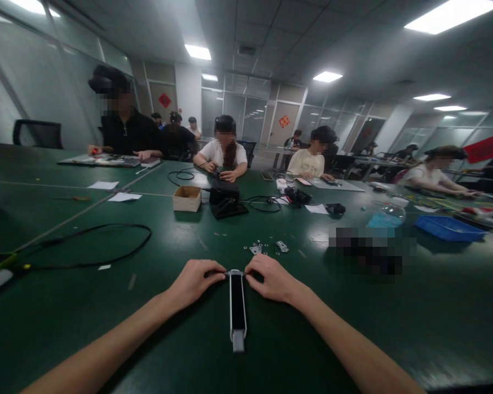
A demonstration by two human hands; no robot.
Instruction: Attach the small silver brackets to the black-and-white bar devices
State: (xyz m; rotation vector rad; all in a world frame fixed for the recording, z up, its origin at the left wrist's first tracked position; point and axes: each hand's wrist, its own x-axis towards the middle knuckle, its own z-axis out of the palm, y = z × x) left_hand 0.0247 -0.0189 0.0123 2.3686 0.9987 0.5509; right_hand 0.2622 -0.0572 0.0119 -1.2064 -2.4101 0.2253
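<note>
A long, narrow black strip in a silver metal frame [237,306] lies lengthwise on the green mat, pointing away from me. My left hand [195,282] and my right hand [271,279] pinch its far end from either side, with the fingers closing on a small silver piece there. Just ahead of my fingers lie a small metal bracket [281,247], a second bracket [255,249], and several tiny metal bits.
A cardboard box [187,198], a black device with cables [225,200], and a black cable loop [94,246] lie on the green table. A blue tray [447,228] sits at right. Several seated people work across the table; a pixelated patch [370,251] hides part of it.
</note>
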